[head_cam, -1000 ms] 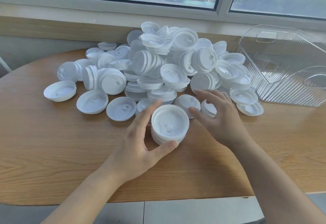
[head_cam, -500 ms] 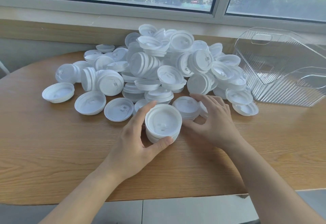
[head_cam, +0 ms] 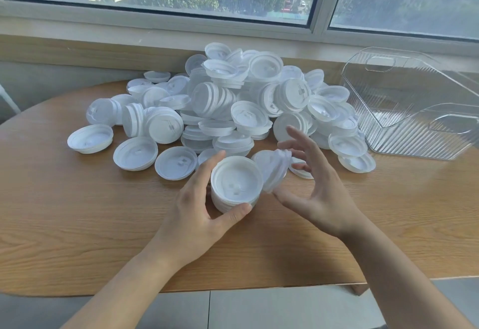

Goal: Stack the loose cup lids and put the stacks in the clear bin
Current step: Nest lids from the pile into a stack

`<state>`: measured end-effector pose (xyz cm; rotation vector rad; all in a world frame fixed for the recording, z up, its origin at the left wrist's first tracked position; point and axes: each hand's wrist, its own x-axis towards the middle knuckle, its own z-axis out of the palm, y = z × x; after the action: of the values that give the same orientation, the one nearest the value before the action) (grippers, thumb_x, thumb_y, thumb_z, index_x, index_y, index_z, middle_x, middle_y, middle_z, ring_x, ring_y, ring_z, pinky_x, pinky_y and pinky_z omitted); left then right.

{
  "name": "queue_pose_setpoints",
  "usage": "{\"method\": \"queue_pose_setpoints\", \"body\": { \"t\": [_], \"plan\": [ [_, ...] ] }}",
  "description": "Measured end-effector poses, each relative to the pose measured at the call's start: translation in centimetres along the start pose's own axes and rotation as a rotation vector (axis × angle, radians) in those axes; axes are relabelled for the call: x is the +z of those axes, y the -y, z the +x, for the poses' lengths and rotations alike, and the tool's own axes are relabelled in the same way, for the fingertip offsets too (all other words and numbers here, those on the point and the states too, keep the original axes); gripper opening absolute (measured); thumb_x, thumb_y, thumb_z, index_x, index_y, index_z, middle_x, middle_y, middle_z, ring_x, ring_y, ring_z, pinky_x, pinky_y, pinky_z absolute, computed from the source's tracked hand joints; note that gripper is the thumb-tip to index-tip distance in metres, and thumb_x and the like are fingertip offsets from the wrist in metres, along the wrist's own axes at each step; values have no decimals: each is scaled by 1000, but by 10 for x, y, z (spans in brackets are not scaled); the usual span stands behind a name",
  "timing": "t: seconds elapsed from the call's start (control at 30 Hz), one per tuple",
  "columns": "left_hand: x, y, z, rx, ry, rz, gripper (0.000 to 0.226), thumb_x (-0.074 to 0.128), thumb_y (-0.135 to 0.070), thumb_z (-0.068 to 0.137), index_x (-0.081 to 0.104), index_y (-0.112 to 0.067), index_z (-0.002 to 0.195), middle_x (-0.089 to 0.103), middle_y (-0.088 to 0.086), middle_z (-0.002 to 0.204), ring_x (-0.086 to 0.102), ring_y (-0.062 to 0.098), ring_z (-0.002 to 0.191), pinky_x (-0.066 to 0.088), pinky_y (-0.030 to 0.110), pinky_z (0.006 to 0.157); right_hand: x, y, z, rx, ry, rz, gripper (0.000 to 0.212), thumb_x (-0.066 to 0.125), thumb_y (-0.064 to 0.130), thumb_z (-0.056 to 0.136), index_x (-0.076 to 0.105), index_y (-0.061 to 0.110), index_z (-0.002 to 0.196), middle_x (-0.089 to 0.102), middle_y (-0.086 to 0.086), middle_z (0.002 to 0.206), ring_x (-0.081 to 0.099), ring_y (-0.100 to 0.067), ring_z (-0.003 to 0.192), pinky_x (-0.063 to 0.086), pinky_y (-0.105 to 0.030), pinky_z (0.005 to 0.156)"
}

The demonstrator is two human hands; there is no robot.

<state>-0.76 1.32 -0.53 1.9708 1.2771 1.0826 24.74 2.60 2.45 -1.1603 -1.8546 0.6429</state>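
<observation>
Head view | left hand [head_cam: 197,214] at centre frame cups short lid stack [head_cam: 234,188], thumb and fingers around it | right hand [head_cam: 311,188] pinches tilted smaller stack [head_cam: 274,170] just beside | loose lid pile [head_cam: 233,105] above centre | clear bin [head_cam: 414,105] upper right, on wooden table [head_cam: 77,212].

The lid pile [head_cam: 233,110] lies mid-table [head_cam: 77,225], clear bin [head_cam: 414,110] to its right, seemingly empty.

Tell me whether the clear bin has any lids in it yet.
Empty, as far as shown. Through the clear bin walls no lids appear inside; its right end is cut off.
</observation>
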Motion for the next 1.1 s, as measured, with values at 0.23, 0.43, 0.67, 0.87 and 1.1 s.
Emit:
{"method": "queue_pose_setpoints", "body": {
  "t": [0.23, 0.43, 0.67, 0.87, 1.1],
  "plan": [
    [1, -2, 1, 0, -10, 8, 93, 84, -60, 77, 37, -41, 155, 52, -32, 143, 50, -5, 135, 49, 20, 103, 15, 19, 5, -161, -63, 40, 103, 81, 15, 77, 23, 16, 162, 59, -4, 138, 53, -26, 136, 40, -28, 110],
    [2, -5, 2, 20, 8, -37, 86, 83, -57, 79, 41, -40, 152, 58, -27, 140, 58, 1, 130, 55, 34, 101, 32, 23, 12, -228, -79, 31, 107, 88, 19, 76, 25, 10, 161, 60, -8, 137, 56, -25, 135, 45, -39, 108],
    [1, -5, 3, 29, 9, -49, 91, 83, -57, 75, 41, -37, 153, 56, -30, 141, 55, -4, 131, 50, 16, 99, 40, 25, 11, -198, -7, 12, 107, 91, 25, 79, 25, 12, 162, 54, -2, 147, 51, -23, 139, 42, -35, 114],
    [-1, -5, 1, 19, 10, -72, 96, 80, -59, 82, 32, -36, 161, 51, -26, 148, 50, -5, 135, 45, 9, 99, 26, 16, 5, -103, 57, -101, 82, 75, 47, 89, 38, 24, 158, 46, 13, 154, 40, -17, 148, 33, -27, 119],
    [-1, -3, 0, 7, 3, -60, 80, 65, -71, 88, 34, -46, 158, 48, -38, 143, 54, -3, 130, 51, 20, 101, 22, 2, -2, -35, 103, -217, 58, 65, 55, 95, 58, 27, 146, 50, 19, 147, 43, -8, 144, 32, -23, 117]
  ]
}}
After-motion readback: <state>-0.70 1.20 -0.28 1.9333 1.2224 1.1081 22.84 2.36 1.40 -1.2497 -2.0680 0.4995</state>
